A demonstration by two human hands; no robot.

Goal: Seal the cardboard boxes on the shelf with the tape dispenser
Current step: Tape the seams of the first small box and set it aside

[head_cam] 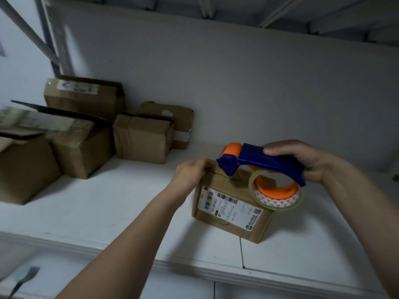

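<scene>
A small cardboard box (233, 210) with a white barcode label on its near face stands on the white shelf (103, 208). My left hand (191, 172) grips the box's top left edge. My right hand (302, 160) grips the blue handle of the tape dispenser (265, 162), which has an orange roller at its far end and a roll of clear tape (278, 194) on an orange hub. The dispenser's blue nose touches the box's top near the flap seam.
Several more cardboard boxes (142, 138) are grouped at the left and back of the shelf, some with raised flaps (58, 111). A white back wall (259, 87) rises behind. The shelf's front edge (194, 270) runs below my arms.
</scene>
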